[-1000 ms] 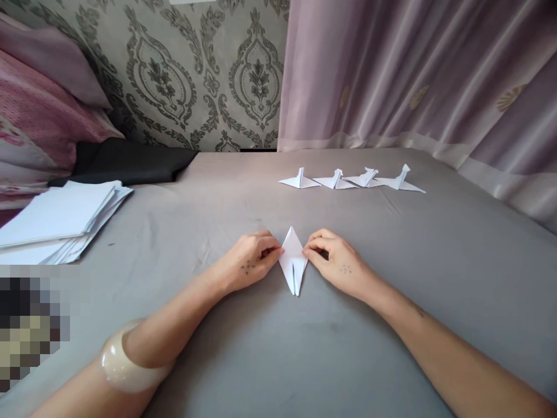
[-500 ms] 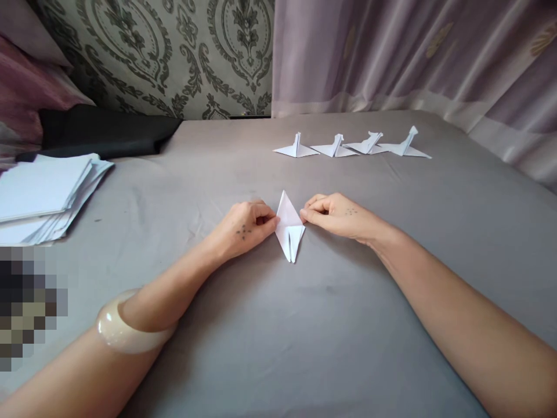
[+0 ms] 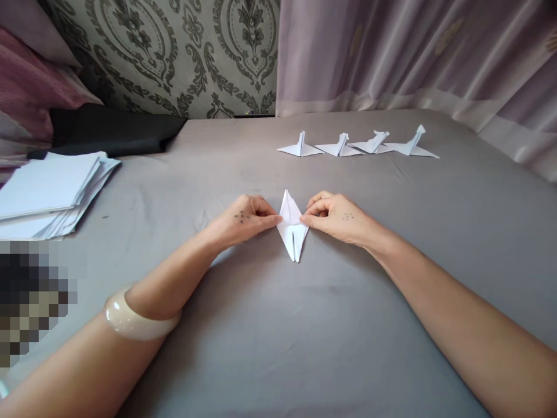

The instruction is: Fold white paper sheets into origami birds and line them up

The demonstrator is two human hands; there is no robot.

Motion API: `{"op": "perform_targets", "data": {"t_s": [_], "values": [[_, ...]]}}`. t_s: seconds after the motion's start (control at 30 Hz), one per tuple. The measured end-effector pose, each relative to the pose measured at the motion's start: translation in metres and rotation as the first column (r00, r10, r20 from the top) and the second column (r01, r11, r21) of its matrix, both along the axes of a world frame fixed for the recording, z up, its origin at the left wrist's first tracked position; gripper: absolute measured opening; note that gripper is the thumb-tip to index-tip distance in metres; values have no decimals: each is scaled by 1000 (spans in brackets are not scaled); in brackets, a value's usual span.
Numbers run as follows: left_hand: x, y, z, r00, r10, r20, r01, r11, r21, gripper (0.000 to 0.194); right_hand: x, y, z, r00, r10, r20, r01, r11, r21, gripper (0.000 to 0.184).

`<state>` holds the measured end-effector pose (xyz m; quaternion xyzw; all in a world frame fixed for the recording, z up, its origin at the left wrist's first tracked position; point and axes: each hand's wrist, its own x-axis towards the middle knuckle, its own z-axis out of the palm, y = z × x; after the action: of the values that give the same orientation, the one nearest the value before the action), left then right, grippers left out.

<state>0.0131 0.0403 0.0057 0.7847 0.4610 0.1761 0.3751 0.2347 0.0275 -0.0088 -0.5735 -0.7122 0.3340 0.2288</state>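
Between my hands is a white folded paper (image 3: 292, 231), diamond-shaped, with a point at the top and two narrow split points toward me. My left hand (image 3: 250, 219) pinches its left corner between thumb and fingers. At the opposite corner, my right hand (image 3: 333, 216) pinches the paper, its thumb lying over the edge. The undersides of the paper and the fingertips behind it are hidden.
Several white folded paper birds (image 3: 343, 145) stand in a row at the back right of the grey cloth surface (image 3: 278, 337). To the left lie a stack of white paper (image 3: 47, 186) and a black folded cloth (image 3: 113, 130). A purple curtain (image 3: 391, 52) hangs behind.
My right hand has closed in on the paper's right corner and now grips it. The paper's upper part has opened wider, showing a crease. The whole view has shifted slightly.
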Motion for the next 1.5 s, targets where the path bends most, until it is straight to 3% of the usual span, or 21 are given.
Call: {"op": "perform_targets", "data": {"t_s": [0.3,0.57,0.8,1.03,1.17,1.23,1.33,1.43,1.5], "values": [[-1,1,-3,997,39,66,-31,992,-122,21,1,2,-6,999,-16,-31,16,1000,-22,20],[3,1,-3,998,67,15,-65,991,-118,20,0,2,-5,999,-25,-45,24,999,-34,19],[5,-1,-5,994,88,-72,-91,995,-38,17,-3,1,-1,999,-38,-9,37,999,-34,19],[7,-5,-1,989,47,-137,-38,997,63,20,-3,0,-3,999,-23,28,24,1000,-16,21],[7,-9,-6,987,53,-153,-24,982,188,11,0,-1,-4,998,-3,63,2,1000,13,21],[7,-11,-11,991,6,-135,36,953,302,9,0,-3,-4,996,-14,91,10,999,47,16],[9,-16,-15,974,-142,-177,210,862,461,20,-4,-12,-4,996,15,87,-28,989,148,6],[14,-24,-13,915,-212,-343,369,786,497,30,-11,-27,-3,986,100,134,-135,950,281,16],[19,-33,-9,861,-180,-476,424,772,474,30,-16,-38,-1,953,79,293,-179,926,333,24]]}}
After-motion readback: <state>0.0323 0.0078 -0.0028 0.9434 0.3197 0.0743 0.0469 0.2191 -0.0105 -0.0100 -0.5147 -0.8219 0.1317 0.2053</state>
